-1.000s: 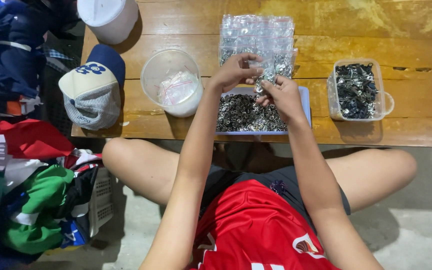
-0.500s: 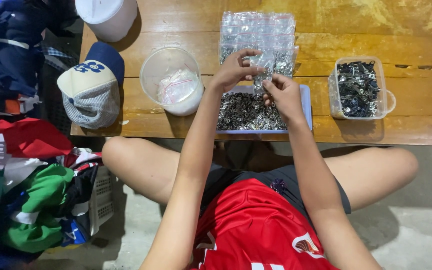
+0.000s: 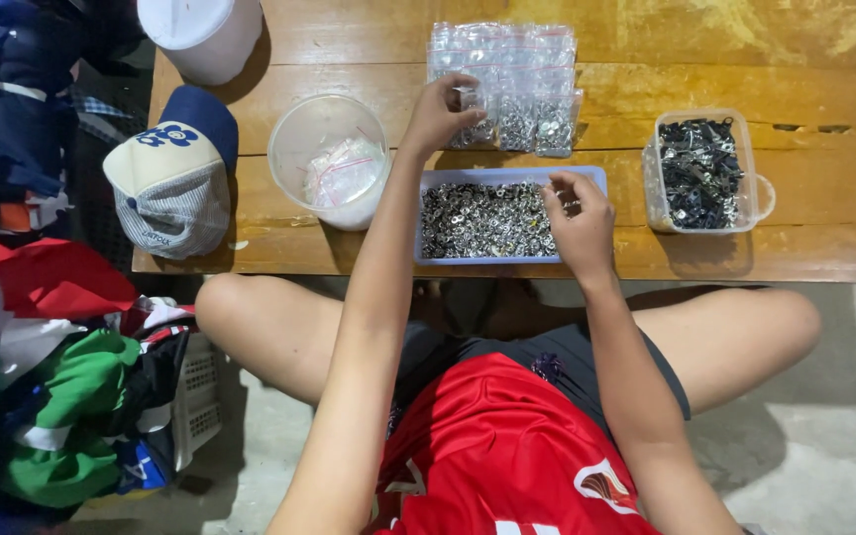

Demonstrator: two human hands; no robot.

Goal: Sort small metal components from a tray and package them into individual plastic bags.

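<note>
My left hand point(image 3: 440, 114) is reached forward to the row of filled clear zip bags point(image 3: 512, 84) on the low wooden table point(image 3: 705, 59), its fingers closed on a small filled bag at the row's near left end. My right hand point(image 3: 579, 220) hovers over the right end of the blue tray point(image 3: 509, 174), fingertips pinched together just above the small silver metal parts point(image 3: 482, 220) that fill it. I cannot tell whether a part is pinched.
A round clear tub point(image 3: 327, 159) with empty zip bags stands left of the tray. A clear handled box of dark metal parts point(image 3: 700, 173) sits right. A cap point(image 3: 172, 173) and white bucket point(image 3: 205, 35) are at the table's left; clothes point(image 3: 42, 327) are heaped on the floor.
My hands were together above the tray holding a small bag. Now the left hand has carried the bag forward to the row of bags, and the right has dropped to the tray.
</note>
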